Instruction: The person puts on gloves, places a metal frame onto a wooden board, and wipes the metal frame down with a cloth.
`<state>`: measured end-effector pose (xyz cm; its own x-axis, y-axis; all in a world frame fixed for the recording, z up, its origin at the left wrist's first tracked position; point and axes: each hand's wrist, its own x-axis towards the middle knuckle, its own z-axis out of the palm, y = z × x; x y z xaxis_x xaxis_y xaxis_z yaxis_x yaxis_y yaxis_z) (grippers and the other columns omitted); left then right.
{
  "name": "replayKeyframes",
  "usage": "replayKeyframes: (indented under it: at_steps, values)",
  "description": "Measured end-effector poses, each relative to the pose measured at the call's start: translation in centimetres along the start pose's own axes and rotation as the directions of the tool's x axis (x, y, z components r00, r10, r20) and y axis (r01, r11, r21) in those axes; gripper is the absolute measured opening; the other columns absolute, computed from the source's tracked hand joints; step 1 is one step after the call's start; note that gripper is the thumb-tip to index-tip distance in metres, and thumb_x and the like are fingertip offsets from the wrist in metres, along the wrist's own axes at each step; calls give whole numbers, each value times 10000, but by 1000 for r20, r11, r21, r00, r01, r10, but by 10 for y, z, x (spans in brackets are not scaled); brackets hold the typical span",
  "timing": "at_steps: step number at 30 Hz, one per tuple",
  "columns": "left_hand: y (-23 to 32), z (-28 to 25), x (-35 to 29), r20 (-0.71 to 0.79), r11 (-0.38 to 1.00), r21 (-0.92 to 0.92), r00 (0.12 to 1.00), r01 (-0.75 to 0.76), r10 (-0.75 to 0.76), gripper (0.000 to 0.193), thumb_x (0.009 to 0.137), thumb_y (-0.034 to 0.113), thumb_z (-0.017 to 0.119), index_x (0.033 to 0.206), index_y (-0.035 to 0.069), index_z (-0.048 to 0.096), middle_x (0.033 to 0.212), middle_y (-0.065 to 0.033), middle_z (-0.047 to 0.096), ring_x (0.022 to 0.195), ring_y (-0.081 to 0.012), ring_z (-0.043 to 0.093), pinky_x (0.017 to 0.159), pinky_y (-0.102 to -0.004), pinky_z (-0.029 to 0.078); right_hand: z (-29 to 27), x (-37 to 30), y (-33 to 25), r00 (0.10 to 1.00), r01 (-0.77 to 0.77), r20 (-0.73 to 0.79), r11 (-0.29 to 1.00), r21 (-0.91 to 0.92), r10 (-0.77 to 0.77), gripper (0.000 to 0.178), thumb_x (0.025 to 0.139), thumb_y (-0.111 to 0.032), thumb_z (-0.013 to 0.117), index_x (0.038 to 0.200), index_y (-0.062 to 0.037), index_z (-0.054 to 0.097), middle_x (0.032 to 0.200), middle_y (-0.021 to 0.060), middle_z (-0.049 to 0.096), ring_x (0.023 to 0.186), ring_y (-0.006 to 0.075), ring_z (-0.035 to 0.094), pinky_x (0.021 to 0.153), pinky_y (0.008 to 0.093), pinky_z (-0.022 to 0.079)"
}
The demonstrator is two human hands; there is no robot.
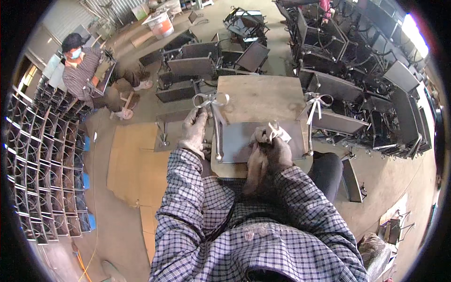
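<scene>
A dark metal shelf piece [237, 141] with a flat panel lies in front of me on a wooden board [263, 96]. Round-ended posts stand at its sides, topped by bow-shaped metal curls [211, 99]. My left hand [193, 127], in a dirty pale glove, is closed at the left post just below the curl. Over the panel's right half, my right hand [281, 155], also gloved, is closed around a small whitish piece [283, 133], perhaps folded cloth or paper. A brownish cloth-like piece [256, 169] hangs beside that hand; its upper end is hidden.
Similar black metal pieces [195, 66] stand ahead, with a large pile [336, 87] at right. Stacked metal frames [47, 174] rise at left. Flattened cardboard [134, 164] covers floor beside me. A masked co-worker [82, 70] sits at upper left holding a similar piece. An orange-and-white bucket [161, 24] stands farther back.
</scene>
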<state>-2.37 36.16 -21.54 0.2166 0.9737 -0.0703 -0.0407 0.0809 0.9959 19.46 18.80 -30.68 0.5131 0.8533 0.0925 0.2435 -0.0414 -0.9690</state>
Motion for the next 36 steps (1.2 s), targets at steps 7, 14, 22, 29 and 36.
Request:
replayKeyframes:
  at_steps: [7, 14, 22, 29, 36]
  values:
    - [10, -2, -8, 27, 1000, 10, 1000, 2, -2, 138, 935, 207, 650, 1002, 95, 695, 710, 46, 642, 444, 6, 360, 398, -184, 233, 0, 3, -39, 994, -95, -60, 993, -63, 91, 260, 839, -269, 712, 963, -49, 650, 914, 202, 673, 898, 408, 635, 743, 453, 499]
    - [11, -4, -9, 9, 996, 27, 996, 90, -90, 167, 943, 223, 644, 994, 77, 704, 707, 47, 638, 462, 2, 369, 406, -183, 241, 4, 1, -65, 969, -222, 94, 639, 736, 228, 250, 927, -198, 549, 1056, 3, 625, 956, 112, 663, 862, 216, 654, 722, 335, 538]
    - [16, 7, 6, 82, 997, -25, 994, -77, 78, 103, 922, 121, 643, 1016, 100, 679, 781, 65, 629, 510, 14, 394, 430, -176, 278, -2, 4, -17, 992, -90, -95, 995, -52, 85, 231, 818, -227, 701, 958, -55, 637, 879, 204, 658, 879, 422, 621, 733, 482, 483]
    - [9, 7, 11, 106, 995, -60, 990, -84, 90, 41, 922, 118, 646, 952, 120, 674, 720, 61, 617, 494, 11, 415, 424, -165, 286, -6, 1, -15, 995, 71, -24, 843, -533, -99, 240, 832, -229, 691, 990, -60, 628, 899, 208, 656, 899, 428, 612, 748, 479, 482]
    - [13, 4, 8, 117, 994, -105, 993, -6, 19, 42, 937, 83, 622, 928, 84, 662, 731, 9, 634, 540, -29, 491, 456, -175, 340, -2, 4, -11, 997, -36, -81, 864, -503, -6, 304, 836, -315, 700, 963, -47, 632, 924, 214, 662, 914, 419, 618, 748, 475, 483]
